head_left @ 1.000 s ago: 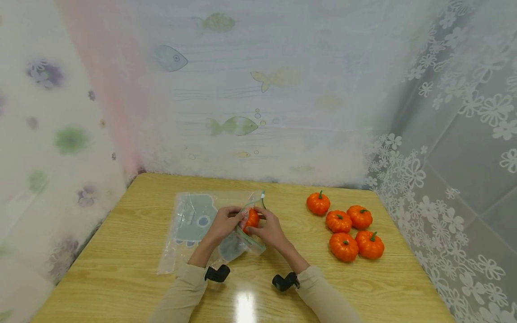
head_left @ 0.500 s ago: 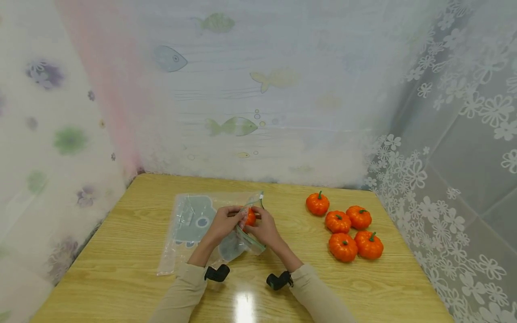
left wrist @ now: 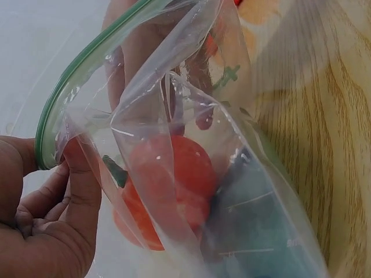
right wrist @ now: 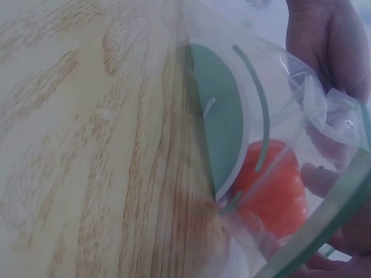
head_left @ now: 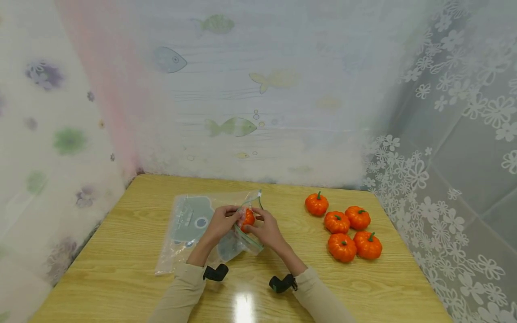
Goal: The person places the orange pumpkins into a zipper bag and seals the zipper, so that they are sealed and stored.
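On the table lies a clear zip bag (head_left: 190, 220) with a grey-green cartoon print and a green zip strip, its mouth spread toward the right. My left hand (head_left: 221, 223) pinches the bag's edge by the strip, as the left wrist view shows. A small orange toy pumpkin (head_left: 248, 217) with a green stem (left wrist: 115, 171) is at the mouth, seen through the clear film in the left wrist view. My right hand (head_left: 267, 229) reaches into the mouth and holds the pumpkin between thumb and fingers. The bag partly covers these fingers in both wrist views.
Several more orange pumpkins (head_left: 342, 247) stand grouped on the right side of the wooden table (head_left: 121, 269). Patterned curtains (head_left: 282, 134) hang behind the table and along both sides. A black wrist camera (head_left: 282, 283) sits on each wrist.
My right hand shifts slightly around the pumpkin, and more of the pumpkin shows now than half a second ago. My left hand keeps its pinch on the bag. The other pumpkins stay put.
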A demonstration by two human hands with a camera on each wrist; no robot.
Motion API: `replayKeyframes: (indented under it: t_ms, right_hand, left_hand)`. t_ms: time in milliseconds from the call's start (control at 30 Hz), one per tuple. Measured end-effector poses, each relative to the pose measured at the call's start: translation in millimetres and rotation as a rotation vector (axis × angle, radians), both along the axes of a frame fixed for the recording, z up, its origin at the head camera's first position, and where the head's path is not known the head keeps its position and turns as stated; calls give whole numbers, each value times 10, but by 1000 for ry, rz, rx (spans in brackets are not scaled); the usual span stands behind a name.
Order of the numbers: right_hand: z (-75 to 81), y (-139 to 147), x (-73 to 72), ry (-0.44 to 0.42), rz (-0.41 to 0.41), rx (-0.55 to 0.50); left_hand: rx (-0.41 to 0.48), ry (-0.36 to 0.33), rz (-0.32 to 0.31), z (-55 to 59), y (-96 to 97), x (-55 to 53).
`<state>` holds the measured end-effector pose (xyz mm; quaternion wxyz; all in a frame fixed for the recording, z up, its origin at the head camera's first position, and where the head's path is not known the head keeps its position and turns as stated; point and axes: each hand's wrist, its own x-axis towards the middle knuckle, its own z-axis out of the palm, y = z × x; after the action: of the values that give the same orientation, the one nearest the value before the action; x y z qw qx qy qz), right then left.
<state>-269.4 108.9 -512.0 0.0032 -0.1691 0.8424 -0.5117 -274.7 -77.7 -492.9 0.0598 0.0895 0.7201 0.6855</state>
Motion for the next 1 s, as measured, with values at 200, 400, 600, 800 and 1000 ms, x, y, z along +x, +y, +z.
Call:
replayKeyframes:
  t_ms: [200,400,600,800,1000]
  right_hand:
    - [44,48,47,10,-4,-28]
    - [47,102,87,50,-50,-68]
    - [65,180,157,65,-86,-153]
    - [81,282,231,40,-99,-278]
    - [-100,405,215,55,-154,-337]
  left_hand:
    - [-2,-12,7,-4,-1,4]
    - [-20,-13,11,-11,3,5]
    - [-11,-24,14,-28,7,-4]
    - [-1,-36,18,-36,8,-8]
    - [-10,-24,22,-72,-2,-21]
